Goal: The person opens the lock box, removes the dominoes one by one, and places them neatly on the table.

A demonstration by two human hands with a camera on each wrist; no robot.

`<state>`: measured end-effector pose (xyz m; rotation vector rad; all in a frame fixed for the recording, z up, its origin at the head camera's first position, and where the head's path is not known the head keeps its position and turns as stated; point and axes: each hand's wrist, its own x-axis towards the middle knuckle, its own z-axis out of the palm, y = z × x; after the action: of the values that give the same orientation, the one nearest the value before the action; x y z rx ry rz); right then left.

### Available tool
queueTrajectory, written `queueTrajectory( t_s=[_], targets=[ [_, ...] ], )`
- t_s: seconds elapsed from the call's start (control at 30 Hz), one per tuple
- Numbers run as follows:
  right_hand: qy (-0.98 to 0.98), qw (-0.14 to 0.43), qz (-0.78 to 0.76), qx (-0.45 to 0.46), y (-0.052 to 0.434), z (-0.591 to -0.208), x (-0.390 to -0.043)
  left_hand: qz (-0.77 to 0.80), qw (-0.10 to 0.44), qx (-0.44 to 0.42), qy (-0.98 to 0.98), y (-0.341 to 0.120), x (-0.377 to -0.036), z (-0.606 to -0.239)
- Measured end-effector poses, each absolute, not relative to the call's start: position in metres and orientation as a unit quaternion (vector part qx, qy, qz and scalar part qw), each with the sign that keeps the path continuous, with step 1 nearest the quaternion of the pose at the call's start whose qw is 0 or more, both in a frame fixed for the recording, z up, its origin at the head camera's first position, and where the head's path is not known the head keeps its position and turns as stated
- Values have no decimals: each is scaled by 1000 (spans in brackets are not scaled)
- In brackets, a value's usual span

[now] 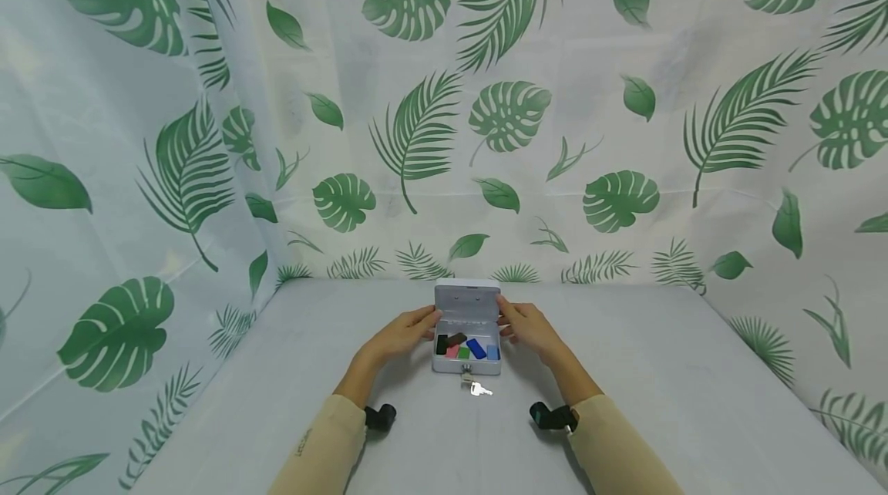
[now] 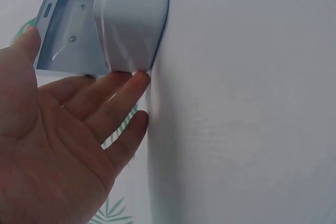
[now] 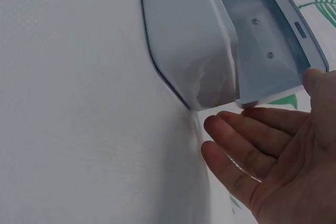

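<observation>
A small pale grey-blue metal cash box stands on the table with its hinged lid raised. Inside lie several small coloured blocks, among them a dark blue one, a light blue one and a brown one. Keys hang at the front lock. My left hand is at the box's left side, fingertips along the wall and thumb at the lid's edge. On the other side, my right hand has its thumb at the lid's edge, its fingers loosely extended beside the box.
A white cloth covers the table. Behind it and along the sides hang white curtains printed with green leaves. Dark wrist cameras sit at both sleeve cuffs, the left one and the right one over the table.
</observation>
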<state>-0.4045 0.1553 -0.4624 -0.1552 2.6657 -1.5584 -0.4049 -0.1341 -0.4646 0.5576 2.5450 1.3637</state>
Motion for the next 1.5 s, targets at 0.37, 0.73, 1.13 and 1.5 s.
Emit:
queueTrajectory(
  t_s=[0.37, 0.73, 1.13, 1.5],
  targets=[
    [884, 17, -462, -71, 163, -434, -396, 446, 116, 193, 866, -146, -405, -468],
    [887, 16, -417, -199, 159, -430, -396, 468, 146, 210, 846, -154, -405, -468],
    [879, 16, -397, -263, 148, -431, -391, 459, 144, 231, 846, -154, -405, -468],
    [888, 2, -374, -269, 142, -435, -390, 447, 143, 227, 854, -154, -404, -469]
  ],
)
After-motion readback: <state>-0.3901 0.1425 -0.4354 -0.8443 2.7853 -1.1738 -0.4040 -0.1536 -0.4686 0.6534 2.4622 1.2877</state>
